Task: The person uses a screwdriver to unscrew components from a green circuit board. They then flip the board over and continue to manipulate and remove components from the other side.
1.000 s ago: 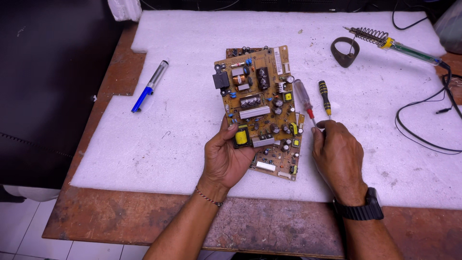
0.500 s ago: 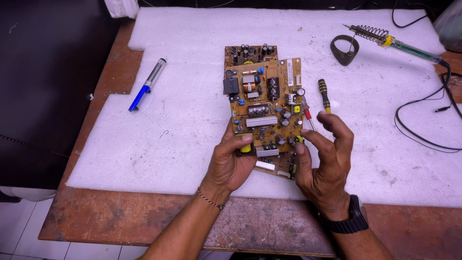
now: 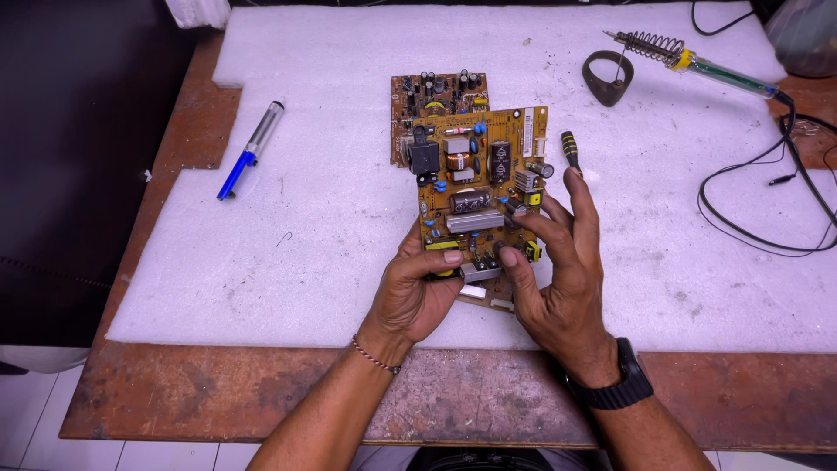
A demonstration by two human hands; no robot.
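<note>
Board [image 3: 478, 196] is lifted off the foam-covered surface [image 3: 288, 253], both hands gripping its near end, left hand [image 3: 417, 292] at 7 o'clock, right hand [image 3: 558, 279] at 5; second board [image 3: 429, 98] lies beneath, untouched.

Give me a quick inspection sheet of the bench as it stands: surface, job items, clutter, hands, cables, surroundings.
Surface: white foam mat on a worn brown table.
Job's things: circuit board held tilted above the mat; second board lies flat behind it.
Clutter: blue-tipped desoldering pump at left; black-and-yellow screwdriver beside the board; soldering iron on its black stand.
Grippers: left hand grips the board's lower edge; right hand grips its right side, fingers on the components.
Cables: black lead loops at right.
Surroundings: white floor tiles below; dark area left.
</note>
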